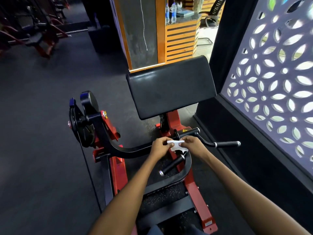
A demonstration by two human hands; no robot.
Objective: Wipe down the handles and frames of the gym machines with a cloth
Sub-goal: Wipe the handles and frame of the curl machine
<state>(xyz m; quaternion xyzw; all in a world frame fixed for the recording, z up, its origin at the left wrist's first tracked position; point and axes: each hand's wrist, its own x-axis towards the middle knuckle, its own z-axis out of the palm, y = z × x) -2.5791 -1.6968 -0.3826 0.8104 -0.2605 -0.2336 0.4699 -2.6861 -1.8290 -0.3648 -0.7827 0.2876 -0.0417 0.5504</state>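
both forearms reach forward from the lower edge of the view and meet over the machine's centre. left hand and right hand each pinch one end of the cloth between thumb and fingertips, so each grip is closed on fabric, not on metal. the cloth is a small white piece, thin and creased, stretched between the two hands with its lower part hanging loose; it sits just above the near handle and just in front of the curved black arm. judgement: the two-handed hold serves to spread or refold the cloth before a wiping pass; no contact with the machine is visible at this point.

the near handle is a short black cylinder with a matt rubber-like sleeve and a bright metal end cap. a second, far handle of the same build projects to the right on a bent black bar. the frame is glossy red painted steel in flat box sections. above it stands the arm pad, a black padded slab with a smooth, faintly shiny cover. to the left, a weight plate hangs on the lever. dark speckled rubber floor surrounds the base.
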